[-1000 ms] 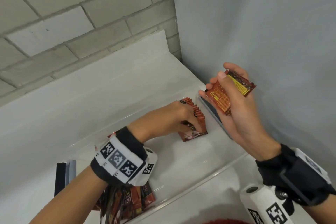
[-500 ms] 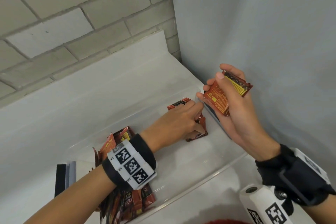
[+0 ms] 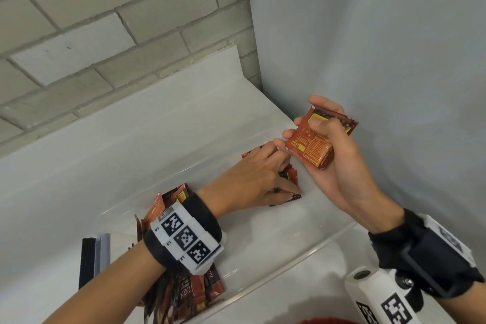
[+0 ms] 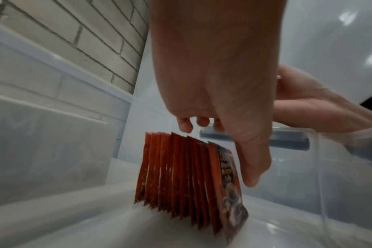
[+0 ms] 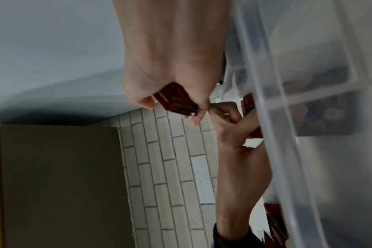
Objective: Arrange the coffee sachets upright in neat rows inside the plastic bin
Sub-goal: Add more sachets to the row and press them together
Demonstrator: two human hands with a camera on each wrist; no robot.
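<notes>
Up close, our left fingers (image 4: 251, 169) reach straight down along the front face of the standing row of sachets (image 4: 181, 169), curled round nothing; we judge they act as a bookend, so the thin packets lean on them and don't topple. That row stands on edge on the floor of the clear plastic bin (image 3: 310, 250), at its far right end, close to the end wall with the dark handle (image 4: 287, 142), which backs the row from the other side. Our left hand (image 3: 249, 181) spreads over the row's top, hiding most of it from the head view. Our right hand (image 3: 331, 155) hovers just above that end wall, thumb and fingers clamped round a small stack of sachets (image 3: 314, 139), held squared and near, likely so the next packets can be fed into the row. At the bin's near left end a loose heap of sachets (image 3: 184, 292) lies unsorted, so much of the job remains.
</notes>
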